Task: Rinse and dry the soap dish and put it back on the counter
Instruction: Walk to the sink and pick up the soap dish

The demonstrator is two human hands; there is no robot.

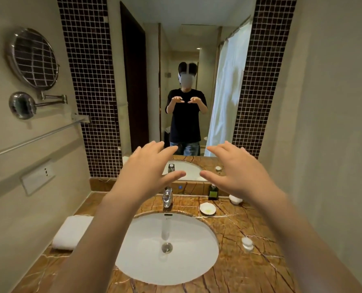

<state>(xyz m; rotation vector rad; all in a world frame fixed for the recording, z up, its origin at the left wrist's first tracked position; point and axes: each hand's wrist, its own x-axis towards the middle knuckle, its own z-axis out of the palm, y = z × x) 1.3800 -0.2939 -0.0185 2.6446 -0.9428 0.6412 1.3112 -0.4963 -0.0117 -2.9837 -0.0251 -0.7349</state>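
A small white round soap dish (207,208) with a yellowish smear sits on the brown marble counter (247,269), just right of the chrome faucet (167,197). My left hand (146,170) and my right hand (237,172) are raised in the air in front of the mirror, palms down, fingers spread, holding nothing. Both hover well above the white oval sink (167,248), apart from the dish. A folded white towel (72,232) lies on the counter at the left.
A dark green bottle (213,192) and a white rounded container (235,199) stand at the back right by the mirror. A small white object (247,242) lies right of the sink. A round shaving mirror (33,58) and towel rail (34,138) hang on the left wall.
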